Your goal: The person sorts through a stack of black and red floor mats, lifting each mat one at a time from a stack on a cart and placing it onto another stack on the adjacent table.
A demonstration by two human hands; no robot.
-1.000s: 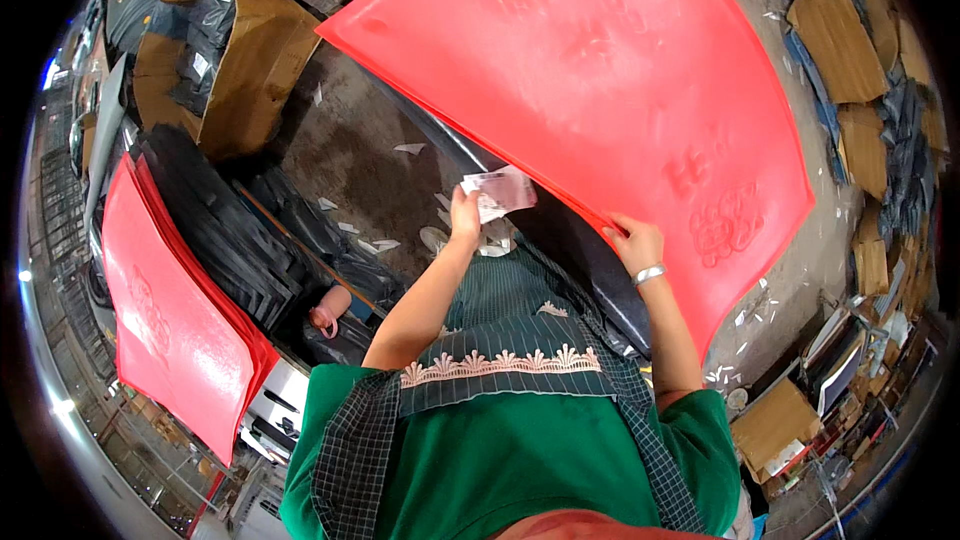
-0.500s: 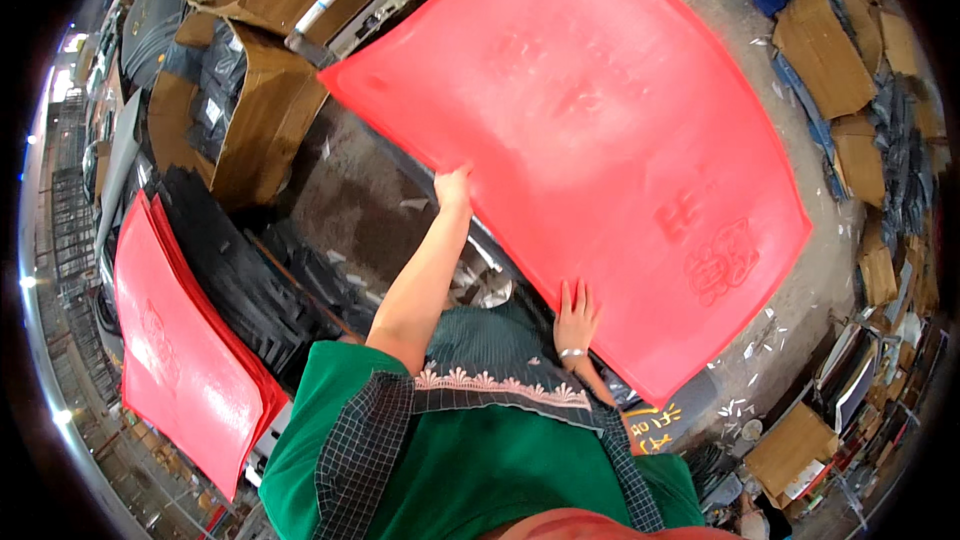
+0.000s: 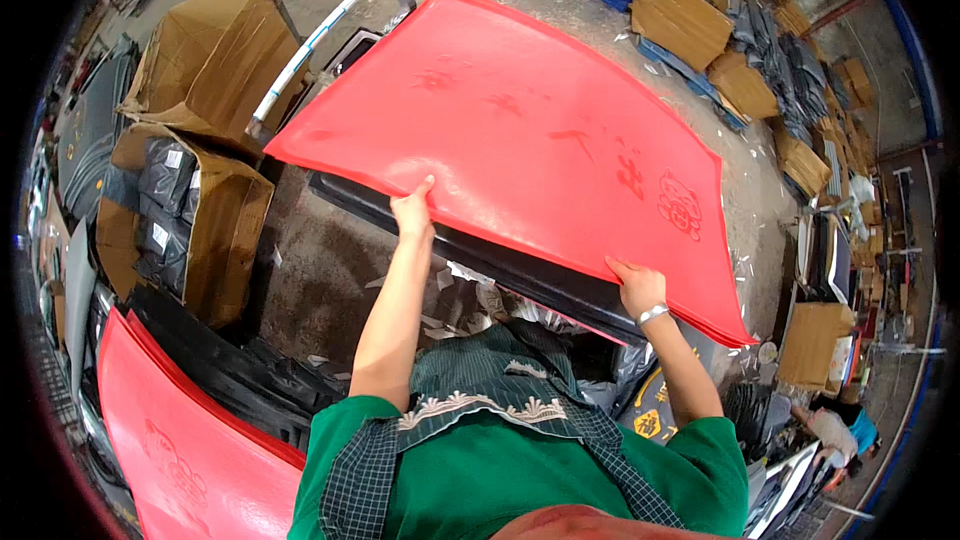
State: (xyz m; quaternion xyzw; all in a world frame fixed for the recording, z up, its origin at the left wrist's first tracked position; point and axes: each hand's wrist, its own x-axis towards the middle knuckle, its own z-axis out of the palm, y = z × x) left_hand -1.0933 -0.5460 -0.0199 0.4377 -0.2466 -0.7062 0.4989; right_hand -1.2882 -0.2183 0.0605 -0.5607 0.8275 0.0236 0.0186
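In front of me lies a large red mat [image 3: 500, 130] with an embossed cartoon animal and raised characters. Its right corner shows more than one red layer. My left hand [image 3: 413, 210] grips the near edge toward its left, thumb on top. Along the same edge, farther right, my right hand [image 3: 641, 288] is closed on the mat with its thumb above; the other fingers are under it, hidden. Black mats [image 3: 540, 275] show just below the red near edge.
Another red mat pile [image 3: 190, 440] stands at my lower left beside black mats [image 3: 230, 370]. An open carton [image 3: 235, 220] holds dark wrapped packs. A white and blue rail [image 3: 320, 45] rises behind the red mat. More cartons [image 3: 680, 15] line the right; a person [image 3: 835, 435] is at far right.
My right hand has gone from lying flat on the mat to gripping its near edge, farther right. The near edge now sits above the black mats, and my view has shifted.
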